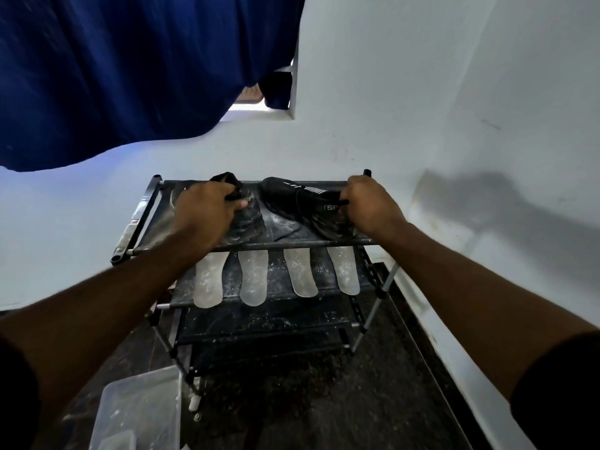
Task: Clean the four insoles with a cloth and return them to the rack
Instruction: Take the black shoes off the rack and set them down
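Nearest, at the bottom left, a clear plastic tub sits on the dark floor, dusted with white powder. Just beyond it stands a black shoe rack of fabric shelves on thin poles, set against the white wall. The lower shelves carry white specks.

On the second shelf from the top lie the four insoles, side by side and pale, their heels pointing toward the front edge: the first insole at the left, partly behind the person's left forearm, the second insole next to it, the third insole right of the middle, and the fourth insole at the right end. Their toe ends run under the top shelf.

On the top shelf, both arms reach forward. The left hand grips a dark shoe by its upper part, fingers curled round it. The right hand has its fingers curled on a black sneaker with white lettering on its side, holding it at the heel end. The two shoes lie close together on the powder-smeared fabric.

Farther off, a dark blue curtain hangs at the upper left, with a bright opening at its lower right edge.
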`<action>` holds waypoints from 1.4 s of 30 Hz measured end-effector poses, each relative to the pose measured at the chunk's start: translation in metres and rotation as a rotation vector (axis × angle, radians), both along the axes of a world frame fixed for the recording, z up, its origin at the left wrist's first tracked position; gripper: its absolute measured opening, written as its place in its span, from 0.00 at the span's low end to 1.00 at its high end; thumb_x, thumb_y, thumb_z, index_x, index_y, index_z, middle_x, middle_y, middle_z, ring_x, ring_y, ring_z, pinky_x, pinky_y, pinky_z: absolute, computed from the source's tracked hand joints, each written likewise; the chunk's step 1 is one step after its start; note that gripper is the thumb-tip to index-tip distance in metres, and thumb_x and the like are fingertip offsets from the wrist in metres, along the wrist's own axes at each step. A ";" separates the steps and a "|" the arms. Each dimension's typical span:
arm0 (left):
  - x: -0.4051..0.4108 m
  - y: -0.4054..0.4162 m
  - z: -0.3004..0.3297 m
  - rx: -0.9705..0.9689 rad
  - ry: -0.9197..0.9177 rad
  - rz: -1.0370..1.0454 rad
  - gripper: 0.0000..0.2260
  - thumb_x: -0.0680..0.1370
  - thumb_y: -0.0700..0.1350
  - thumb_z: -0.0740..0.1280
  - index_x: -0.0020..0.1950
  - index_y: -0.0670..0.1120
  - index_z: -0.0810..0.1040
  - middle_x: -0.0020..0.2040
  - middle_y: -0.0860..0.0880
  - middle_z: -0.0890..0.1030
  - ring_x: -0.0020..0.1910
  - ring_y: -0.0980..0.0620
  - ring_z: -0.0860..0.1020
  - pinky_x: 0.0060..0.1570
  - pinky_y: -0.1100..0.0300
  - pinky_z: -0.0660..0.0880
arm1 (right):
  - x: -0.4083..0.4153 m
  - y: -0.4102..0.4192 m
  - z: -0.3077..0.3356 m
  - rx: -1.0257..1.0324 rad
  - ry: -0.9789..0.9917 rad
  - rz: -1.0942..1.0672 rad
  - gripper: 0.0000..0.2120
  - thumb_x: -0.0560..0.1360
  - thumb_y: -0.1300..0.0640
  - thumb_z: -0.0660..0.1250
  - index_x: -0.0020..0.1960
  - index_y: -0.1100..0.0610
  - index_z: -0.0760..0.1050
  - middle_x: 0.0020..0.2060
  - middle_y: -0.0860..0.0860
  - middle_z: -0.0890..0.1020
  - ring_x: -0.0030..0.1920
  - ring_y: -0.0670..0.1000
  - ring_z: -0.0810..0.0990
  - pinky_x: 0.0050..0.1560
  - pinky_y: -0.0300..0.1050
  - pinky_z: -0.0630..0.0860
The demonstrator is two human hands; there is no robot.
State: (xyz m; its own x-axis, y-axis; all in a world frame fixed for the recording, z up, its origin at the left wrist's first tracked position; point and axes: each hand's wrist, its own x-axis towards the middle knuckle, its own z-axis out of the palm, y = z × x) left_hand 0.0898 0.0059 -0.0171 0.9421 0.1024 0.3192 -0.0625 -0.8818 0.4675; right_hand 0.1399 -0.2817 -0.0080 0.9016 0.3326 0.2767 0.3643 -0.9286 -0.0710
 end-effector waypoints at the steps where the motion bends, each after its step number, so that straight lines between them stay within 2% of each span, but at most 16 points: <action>1: -0.005 -0.001 0.004 0.005 -0.041 0.000 0.11 0.81 0.53 0.69 0.57 0.48 0.84 0.45 0.47 0.84 0.39 0.54 0.78 0.37 0.59 0.73 | -0.007 -0.002 0.004 0.004 -0.018 0.001 0.04 0.72 0.65 0.69 0.46 0.62 0.82 0.44 0.56 0.75 0.46 0.58 0.77 0.46 0.49 0.76; 4: -0.027 -0.008 0.022 -0.020 -0.144 -0.001 0.12 0.80 0.50 0.71 0.57 0.44 0.85 0.43 0.45 0.84 0.35 0.57 0.73 0.35 0.69 0.62 | -0.034 -0.010 0.013 0.030 -0.055 -0.039 0.05 0.71 0.67 0.68 0.45 0.63 0.82 0.42 0.54 0.75 0.44 0.57 0.78 0.44 0.49 0.77; 7: -0.055 -0.018 0.037 -0.036 -0.160 -0.081 0.12 0.78 0.51 0.73 0.54 0.44 0.86 0.40 0.45 0.85 0.35 0.55 0.75 0.35 0.63 0.66 | -0.065 -0.023 0.019 0.087 -0.076 -0.133 0.05 0.71 0.66 0.67 0.46 0.64 0.79 0.44 0.58 0.79 0.42 0.59 0.80 0.39 0.48 0.77; 9: -0.075 -0.028 0.045 -0.017 -0.150 -0.148 0.10 0.77 0.51 0.74 0.52 0.46 0.87 0.39 0.45 0.85 0.36 0.52 0.78 0.37 0.58 0.71 | -0.089 -0.035 0.024 0.090 -0.107 -0.181 0.05 0.72 0.63 0.66 0.46 0.63 0.78 0.43 0.58 0.79 0.41 0.58 0.79 0.35 0.45 0.69; 11: -0.096 -0.045 0.051 -0.033 -0.154 -0.220 0.10 0.76 0.50 0.75 0.54 0.47 0.88 0.42 0.44 0.87 0.37 0.50 0.80 0.39 0.58 0.73 | -0.117 -0.051 0.031 0.066 -0.133 -0.224 0.04 0.72 0.62 0.65 0.45 0.62 0.77 0.41 0.56 0.77 0.40 0.57 0.79 0.35 0.44 0.65; 14: -0.124 -0.076 0.057 -0.076 -0.215 -0.311 0.11 0.74 0.47 0.77 0.55 0.48 0.87 0.45 0.45 0.88 0.33 0.59 0.76 0.35 0.75 0.70 | -0.158 -0.074 0.035 0.074 -0.175 -0.289 0.03 0.71 0.61 0.64 0.42 0.60 0.76 0.41 0.56 0.78 0.40 0.58 0.78 0.35 0.45 0.66; 16: -0.140 -0.099 0.058 -0.114 -0.198 -0.406 0.11 0.73 0.46 0.78 0.55 0.49 0.87 0.44 0.48 0.88 0.32 0.63 0.75 0.35 0.77 0.70 | -0.190 -0.085 0.033 0.088 -0.200 -0.333 0.04 0.71 0.61 0.64 0.43 0.60 0.76 0.41 0.56 0.78 0.40 0.58 0.79 0.35 0.45 0.68; 19: -0.159 -0.133 0.050 -0.112 -0.141 -0.538 0.12 0.71 0.46 0.79 0.54 0.51 0.87 0.39 0.54 0.84 0.28 0.68 0.76 0.29 0.74 0.67 | -0.238 -0.096 0.026 0.084 -0.203 -0.367 0.07 0.70 0.63 0.66 0.47 0.61 0.80 0.42 0.54 0.78 0.39 0.57 0.77 0.35 0.44 0.67; 21: -0.169 -0.155 0.037 -0.105 -0.088 -0.575 0.12 0.70 0.47 0.80 0.53 0.50 0.87 0.39 0.54 0.85 0.26 0.67 0.75 0.29 0.73 0.67 | -0.266 -0.105 0.016 0.084 -0.185 -0.403 0.09 0.71 0.64 0.66 0.49 0.62 0.81 0.43 0.55 0.78 0.42 0.58 0.78 0.36 0.44 0.67; 24: -0.179 -0.183 0.015 -0.066 -0.027 -0.646 0.10 0.70 0.48 0.81 0.50 0.51 0.89 0.39 0.52 0.85 0.35 0.55 0.81 0.38 0.63 0.75 | -0.295 -0.120 -0.004 0.077 -0.144 -0.468 0.10 0.72 0.64 0.67 0.52 0.64 0.81 0.47 0.56 0.79 0.45 0.59 0.79 0.37 0.45 0.67; 28: -0.181 -0.210 -0.017 0.014 0.046 -0.694 0.09 0.71 0.47 0.80 0.49 0.47 0.89 0.40 0.47 0.87 0.33 0.58 0.78 0.34 0.66 0.70 | -0.313 -0.149 -0.039 0.103 -0.069 -0.564 0.10 0.73 0.64 0.66 0.52 0.64 0.80 0.47 0.57 0.80 0.47 0.59 0.79 0.39 0.45 0.68; 30: -0.173 -0.220 -0.040 0.060 0.093 -0.695 0.10 0.71 0.48 0.80 0.49 0.46 0.89 0.41 0.45 0.87 0.36 0.52 0.80 0.37 0.60 0.70 | -0.316 -0.163 -0.060 0.126 -0.029 -0.602 0.10 0.72 0.62 0.66 0.51 0.62 0.81 0.47 0.56 0.80 0.46 0.59 0.79 0.39 0.46 0.72; 33: -0.161 -0.235 -0.079 0.093 0.198 -0.714 0.10 0.71 0.47 0.80 0.48 0.43 0.87 0.43 0.43 0.87 0.42 0.47 0.84 0.42 0.56 0.74 | -0.318 -0.177 -0.097 0.117 0.030 -0.627 0.10 0.72 0.62 0.66 0.51 0.61 0.82 0.47 0.55 0.81 0.47 0.58 0.79 0.42 0.49 0.77; 35: -0.155 -0.245 -0.106 0.150 0.260 -0.726 0.10 0.73 0.48 0.79 0.46 0.42 0.86 0.42 0.44 0.86 0.43 0.47 0.83 0.41 0.56 0.71 | -0.316 -0.182 -0.124 0.093 0.073 -0.638 0.10 0.73 0.62 0.67 0.53 0.61 0.82 0.49 0.55 0.81 0.48 0.58 0.79 0.44 0.50 0.78; 38: -0.146 -0.258 -0.145 0.169 0.314 -0.732 0.07 0.76 0.47 0.76 0.48 0.44 0.86 0.41 0.46 0.85 0.38 0.53 0.77 0.39 0.58 0.66 | -0.307 -0.188 -0.163 0.075 0.193 -0.661 0.11 0.74 0.61 0.65 0.54 0.62 0.80 0.51 0.56 0.80 0.52 0.59 0.78 0.47 0.51 0.76; 42: -0.126 -0.274 -0.202 0.194 0.408 -0.726 0.05 0.79 0.45 0.73 0.46 0.44 0.85 0.40 0.47 0.84 0.40 0.50 0.82 0.41 0.54 0.75 | -0.288 -0.197 -0.216 0.059 0.315 -0.624 0.11 0.74 0.62 0.65 0.54 0.63 0.80 0.50 0.56 0.80 0.53 0.59 0.77 0.45 0.51 0.75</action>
